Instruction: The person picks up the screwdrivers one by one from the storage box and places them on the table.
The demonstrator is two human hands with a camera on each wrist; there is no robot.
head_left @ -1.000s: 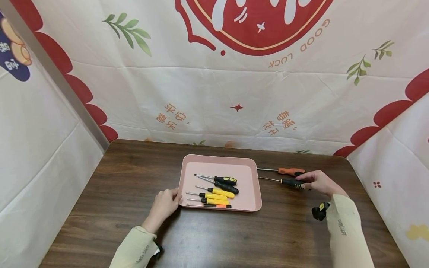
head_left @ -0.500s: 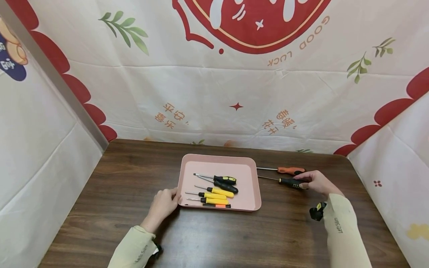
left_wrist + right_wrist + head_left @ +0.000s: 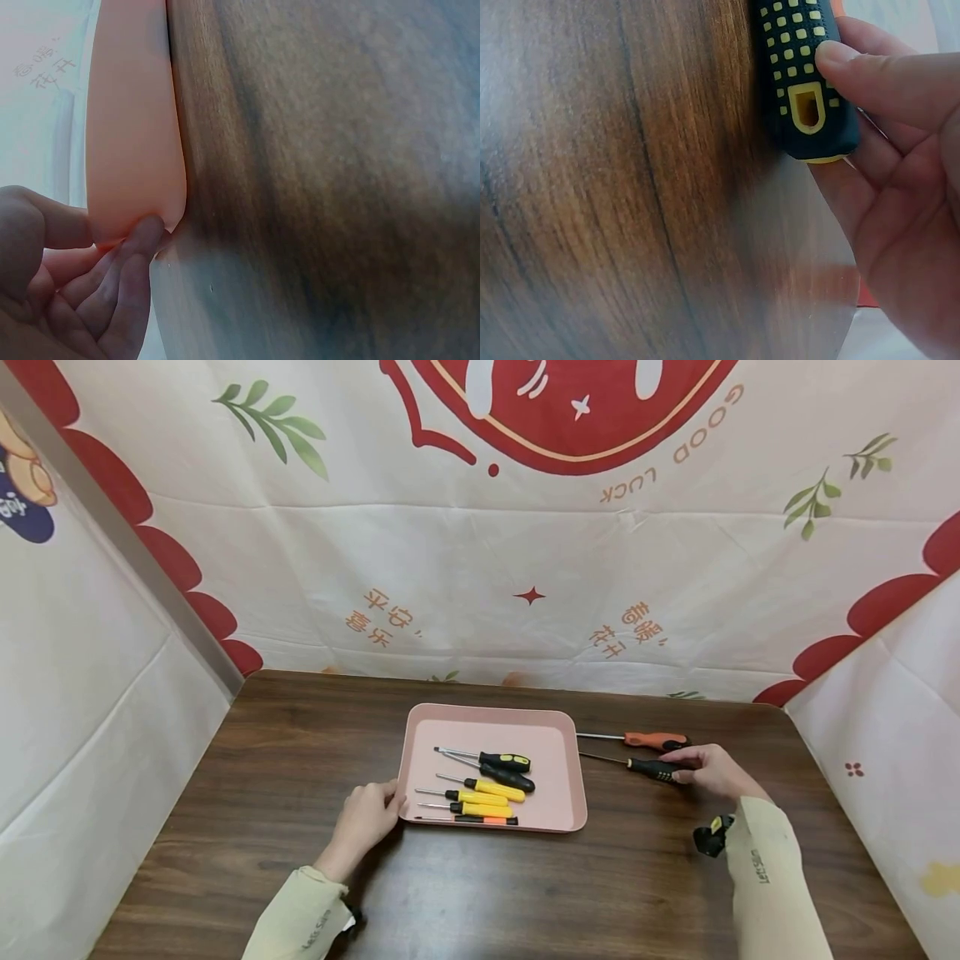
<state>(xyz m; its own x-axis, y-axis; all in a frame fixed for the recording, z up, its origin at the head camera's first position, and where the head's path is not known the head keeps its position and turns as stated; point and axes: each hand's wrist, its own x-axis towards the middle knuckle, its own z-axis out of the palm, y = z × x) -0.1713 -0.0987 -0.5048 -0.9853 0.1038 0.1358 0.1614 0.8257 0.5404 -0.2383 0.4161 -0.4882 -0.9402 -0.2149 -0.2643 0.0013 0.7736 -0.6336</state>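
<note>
My left hand (image 3: 365, 822) pinches the near left corner of a shallow pink tray (image 3: 558, 810); in the left wrist view, thumb and fingers meet at the tray's corner (image 3: 139, 142). My right hand (image 3: 712, 770) holds the handle end of a black screwdriver (image 3: 651, 769) lying to the right of the tray. Its handle (image 3: 799, 67) has yellow dots and a yellow-rimmed hole, with the thumb on its side. The blade points left, its tip close to the tray's right wall. Just behind it lies an orange-handled screwdriver (image 3: 651, 740), roughly parallel.
Inside the tray are several screwdrivers: black-handled ones (image 3: 506, 777), yellow-handled ones (image 3: 498, 791) and a slim black-and-orange one (image 3: 483, 820). Everything lies on a dark wooden table (image 3: 487, 893). A printed white cloth (image 3: 465, 568) hangs behind the table's back edge.
</note>
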